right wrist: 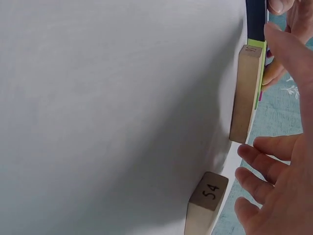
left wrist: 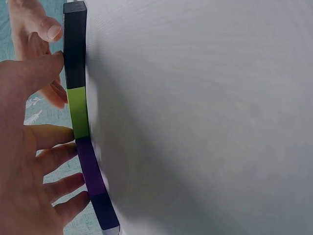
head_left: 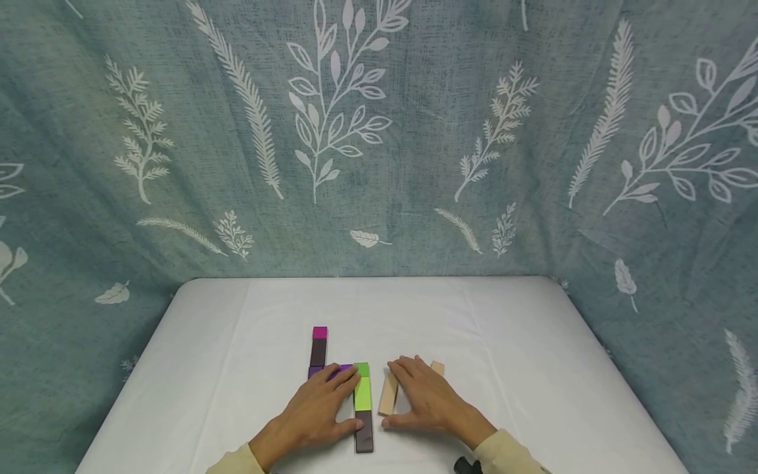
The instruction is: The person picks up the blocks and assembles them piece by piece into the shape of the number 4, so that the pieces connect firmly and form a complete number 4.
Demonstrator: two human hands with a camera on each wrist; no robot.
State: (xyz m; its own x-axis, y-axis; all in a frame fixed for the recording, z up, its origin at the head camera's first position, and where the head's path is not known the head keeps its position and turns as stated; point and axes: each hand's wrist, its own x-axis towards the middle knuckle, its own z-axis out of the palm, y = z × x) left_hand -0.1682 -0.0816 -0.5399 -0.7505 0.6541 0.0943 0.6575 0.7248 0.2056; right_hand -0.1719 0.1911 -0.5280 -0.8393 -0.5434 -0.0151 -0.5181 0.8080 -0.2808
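My left hand (head_left: 320, 409) lies over a row of coloured wooden blocks, its fingertips on the purple block (left wrist: 90, 166) and the light green block (head_left: 362, 394). Its thumb touches the dark grey block (head_left: 364, 432) at the near end. The right hand (head_left: 429, 401) has its fingers spread beside a plain wooden block (head_left: 388, 394), index fingertip at the far end and thumb near the close end. Beyond those fingers a second plain block (head_left: 437, 368) is partly covered; in the right wrist view its end, on this block (right wrist: 209, 196), is marked 54.
A magenta block (head_left: 320, 332) and a dark block (head_left: 318, 352) continue the line at the far left. White cloth covers the table (head_left: 503, 329). A black object (head_left: 468, 465) shows at the near edge by the right sleeve. A patterned curtain (head_left: 414, 164) hangs behind.
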